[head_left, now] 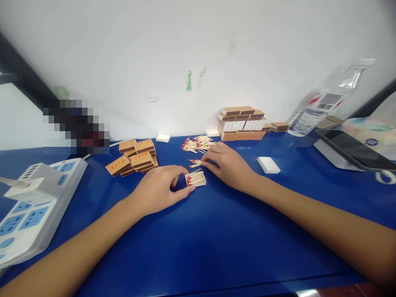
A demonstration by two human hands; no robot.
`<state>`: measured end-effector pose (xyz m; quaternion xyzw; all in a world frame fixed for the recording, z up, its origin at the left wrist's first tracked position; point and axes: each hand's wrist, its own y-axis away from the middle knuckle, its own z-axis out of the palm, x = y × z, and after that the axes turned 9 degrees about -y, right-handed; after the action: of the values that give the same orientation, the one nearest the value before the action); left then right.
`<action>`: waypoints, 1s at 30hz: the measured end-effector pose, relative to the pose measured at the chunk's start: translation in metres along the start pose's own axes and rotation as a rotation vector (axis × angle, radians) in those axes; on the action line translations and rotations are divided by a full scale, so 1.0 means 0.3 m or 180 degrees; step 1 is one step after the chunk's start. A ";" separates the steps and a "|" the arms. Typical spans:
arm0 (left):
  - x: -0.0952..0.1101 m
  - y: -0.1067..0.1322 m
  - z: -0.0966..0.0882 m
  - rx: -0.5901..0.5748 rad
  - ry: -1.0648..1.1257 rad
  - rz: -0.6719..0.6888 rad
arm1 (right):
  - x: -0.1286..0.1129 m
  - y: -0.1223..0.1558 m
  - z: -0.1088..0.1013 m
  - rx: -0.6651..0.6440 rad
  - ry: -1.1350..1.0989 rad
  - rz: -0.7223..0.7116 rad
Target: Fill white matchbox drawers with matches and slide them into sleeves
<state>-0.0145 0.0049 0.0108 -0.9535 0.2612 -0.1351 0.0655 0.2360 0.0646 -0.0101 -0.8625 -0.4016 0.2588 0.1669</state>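
A small white matchbox tray [202,184] lies on the blue table with red-tipped matches [195,177] in it. My left hand [162,185] grips this tray at its left end between thumb and fingers. Just above the tray, my right hand [227,165] pinches several matches [194,163], their red heads pointing left. Behind my right hand is a loose pile of matches [198,143]. To the left of my left hand sits a heap of orange-brown matchboxes [136,156].
Matchboxes [243,123] are stacked against the wall. White trays [268,165] [163,137] lie to the right and at the back. A water bottle [328,99] and a phone [355,150] stand at the right. At the left is a power strip [40,210] with a plugged-in adapter.
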 end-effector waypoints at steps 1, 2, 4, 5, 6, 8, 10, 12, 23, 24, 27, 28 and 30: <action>0.000 0.000 0.000 -0.0003 -0.0003 -0.0003 | 0.003 0.000 -0.002 -0.0029 0.0006 0.0003; 0.001 0.000 -0.001 -0.0009 -0.0003 -0.0006 | 0.006 0.000 -0.005 -0.0055 0.0011 0.0002; 0.002 0.002 -0.002 -0.0019 -0.0003 -0.0014 | 0.009 0.002 -0.013 -0.0104 0.0002 -0.0004; 0.002 0.002 -0.003 -0.0025 -0.0002 -0.0017 | 0.010 0.004 -0.019 -0.0137 -0.0007 -0.0006; 0.002 0.003 -0.004 -0.0027 0.0000 -0.0017 | 0.009 0.005 -0.024 -0.0167 -0.0013 -0.0005; 0.003 0.004 -0.004 -0.0020 0.0002 -0.0016 | 0.004 0.008 -0.033 -0.0234 -0.0023 0.0009; 0.003 0.004 -0.003 -0.0015 0.0003 -0.0012 | -0.002 0.010 -0.037 -0.0247 -0.0035 0.0048; 0.002 0.003 -0.001 -0.0006 0.0005 -0.0010 | -0.006 0.011 -0.034 -0.0245 -0.0063 0.0063; 0.001 0.003 0.000 0.0034 0.0017 0.0048 | 0.007 0.011 -0.047 -0.0419 -0.0118 0.0124; 0.000 0.004 0.001 0.0040 0.0016 0.0056 | 0.007 0.011 -0.054 -0.0484 -0.0138 0.0145; -0.002 0.004 0.003 0.0026 0.0010 0.0050 | 0.002 0.011 -0.070 -0.0652 -0.0178 0.0207; -0.002 0.004 0.003 0.0023 0.0008 0.0046 | -0.001 0.012 -0.073 -0.0687 -0.0172 0.0232; -0.002 0.004 0.002 0.0019 -0.0002 0.0040 | -0.006 0.012 -0.076 -0.0734 -0.0158 0.0271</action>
<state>-0.0155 0.0042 0.0099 -0.9517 0.2667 -0.1352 0.0693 0.2505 0.0593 0.0071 -0.8855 -0.3958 0.2391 0.0455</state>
